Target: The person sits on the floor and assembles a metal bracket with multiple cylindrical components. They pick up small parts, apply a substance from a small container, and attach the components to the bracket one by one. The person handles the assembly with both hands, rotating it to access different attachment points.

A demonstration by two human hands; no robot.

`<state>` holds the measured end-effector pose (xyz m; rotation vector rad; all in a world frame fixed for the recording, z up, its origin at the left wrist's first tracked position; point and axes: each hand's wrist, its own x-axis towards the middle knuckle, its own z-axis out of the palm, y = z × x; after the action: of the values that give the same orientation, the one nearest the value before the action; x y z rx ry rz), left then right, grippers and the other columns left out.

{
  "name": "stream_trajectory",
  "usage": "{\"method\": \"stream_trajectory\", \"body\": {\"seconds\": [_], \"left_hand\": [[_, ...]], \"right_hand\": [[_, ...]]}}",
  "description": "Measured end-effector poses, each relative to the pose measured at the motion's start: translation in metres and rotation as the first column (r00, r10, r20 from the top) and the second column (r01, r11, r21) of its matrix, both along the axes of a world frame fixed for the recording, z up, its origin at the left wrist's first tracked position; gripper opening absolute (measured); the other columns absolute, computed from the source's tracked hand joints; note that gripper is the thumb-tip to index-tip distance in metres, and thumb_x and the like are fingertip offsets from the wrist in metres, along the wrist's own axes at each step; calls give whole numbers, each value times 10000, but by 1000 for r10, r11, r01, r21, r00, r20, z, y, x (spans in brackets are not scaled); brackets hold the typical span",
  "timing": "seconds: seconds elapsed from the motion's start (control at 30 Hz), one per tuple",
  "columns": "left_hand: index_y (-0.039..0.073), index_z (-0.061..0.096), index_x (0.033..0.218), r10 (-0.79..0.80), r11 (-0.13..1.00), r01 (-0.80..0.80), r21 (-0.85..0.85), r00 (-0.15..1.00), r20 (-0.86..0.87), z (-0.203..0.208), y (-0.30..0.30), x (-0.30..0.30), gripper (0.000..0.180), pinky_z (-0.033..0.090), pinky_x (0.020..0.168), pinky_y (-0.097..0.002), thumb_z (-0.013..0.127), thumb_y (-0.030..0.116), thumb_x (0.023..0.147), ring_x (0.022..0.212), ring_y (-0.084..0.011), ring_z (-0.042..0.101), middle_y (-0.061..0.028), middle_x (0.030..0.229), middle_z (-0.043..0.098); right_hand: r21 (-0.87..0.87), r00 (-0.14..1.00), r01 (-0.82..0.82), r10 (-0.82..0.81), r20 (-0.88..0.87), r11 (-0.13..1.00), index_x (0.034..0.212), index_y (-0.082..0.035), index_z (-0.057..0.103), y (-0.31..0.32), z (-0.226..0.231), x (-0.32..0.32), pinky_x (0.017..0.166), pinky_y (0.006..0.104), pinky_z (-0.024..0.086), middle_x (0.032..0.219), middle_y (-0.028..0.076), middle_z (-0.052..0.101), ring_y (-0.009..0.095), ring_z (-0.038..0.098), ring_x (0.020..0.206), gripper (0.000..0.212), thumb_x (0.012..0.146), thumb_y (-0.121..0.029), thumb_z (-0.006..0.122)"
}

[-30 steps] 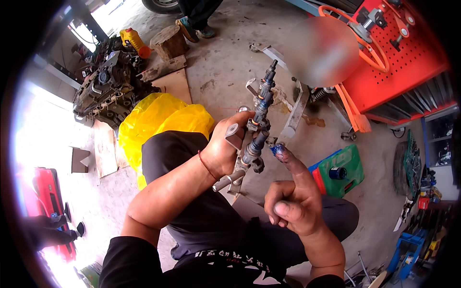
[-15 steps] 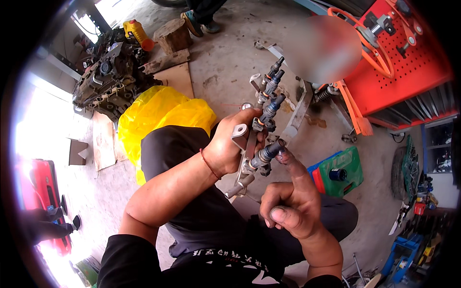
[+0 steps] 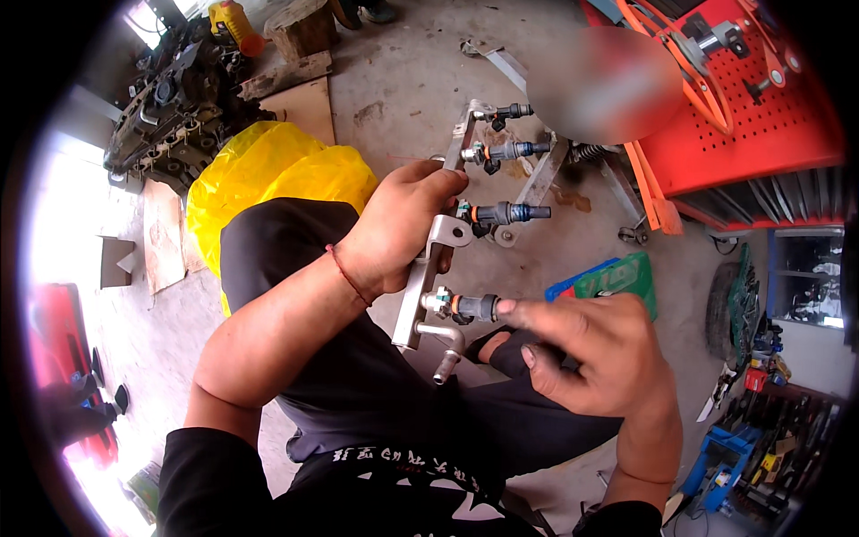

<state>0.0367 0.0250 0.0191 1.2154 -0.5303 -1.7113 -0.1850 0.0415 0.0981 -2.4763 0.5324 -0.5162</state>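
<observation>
My left hand (image 3: pixel 389 234) is wrapped round a silver metal fuel rail (image 3: pixel 413 304), held above my knees. Several dark fuel injectors stick out of it toward the right, side by side. The injector nearest me (image 3: pixel 472 308) has its outer end at the index fingertip of my right hand (image 3: pixel 613 345). That index finger is stretched out, the thumb stands apart below it, and the hand grips nothing. A bent metal pipe (image 3: pixel 454 347) comes off the rail's near end. My left fingers are partly hidden behind the rail.
A yellow plastic bag (image 3: pixel 277 174) lies beyond my left knee, near an engine block (image 3: pixel 165 112). At the right stands a red tool cart (image 3: pixel 752 116) with a perforated panel. A green case (image 3: pixel 626 279) rests on the floor. Behind the rail are metal stand legs (image 3: pixel 544 170).
The rail has turned, so its injectors now point right instead of up and away. My right hand has rolled over from palm-up, its index finger still at the nearest injector's tip.
</observation>
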Motion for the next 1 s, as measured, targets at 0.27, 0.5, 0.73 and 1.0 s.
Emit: {"method": "stream_trajectory", "body": {"seconds": [0.27, 0.5, 0.73, 1.0], "left_hand": [[-29, 547, 950, -87, 991, 99, 92, 988, -126, -7, -1, 11, 222, 408, 369, -335, 544, 193, 954, 423, -211, 537, -113, 661, 574], [-22, 542, 992, -75, 992, 86, 89, 989, -127, -7, -1, 8, 216, 419, 386, -339, 545, 190, 955, 432, -208, 529, -109, 667, 574], [-44, 558, 1052, -33, 999, 33, 25, 999, 23, -3, -1, 5, 263, 454, 392, -330, 552, 205, 967, 470, -187, 546, -99, 755, 589], [-67, 553, 1109, 7, 998, 2, -60, 989, 149, 5, 2, 7, 330, 471, 399, -316, 549, 232, 969, 531, -164, 572, -85, 794, 599]], "right_hand": [[-614, 945, 7, -207, -255, 790, 1282, -274, 631, 6, -6, -15, 461, 288, 325, 713, 2, 513, 160, 470, 542, 567, 762, -98, 774], [-643, 965, -41, -136, -224, 765, 1262, -276, 632, 1, 2, -14, 474, 292, 350, 736, 12, 527, 159, 489, 562, 553, 757, -92, 760], [-393, 983, -21, -54, -178, 919, 1191, -159, 675, -13, 9, -2, 447, 289, 372, 648, -7, 469, 144, 498, 515, 468, 739, -35, 685], [478, 997, 51, -76, 32, 877, 1220, 40, 552, -9, -15, -13, 502, 223, 448, 750, 82, 677, 123, 593, 538, 402, 853, -61, 680]]}}
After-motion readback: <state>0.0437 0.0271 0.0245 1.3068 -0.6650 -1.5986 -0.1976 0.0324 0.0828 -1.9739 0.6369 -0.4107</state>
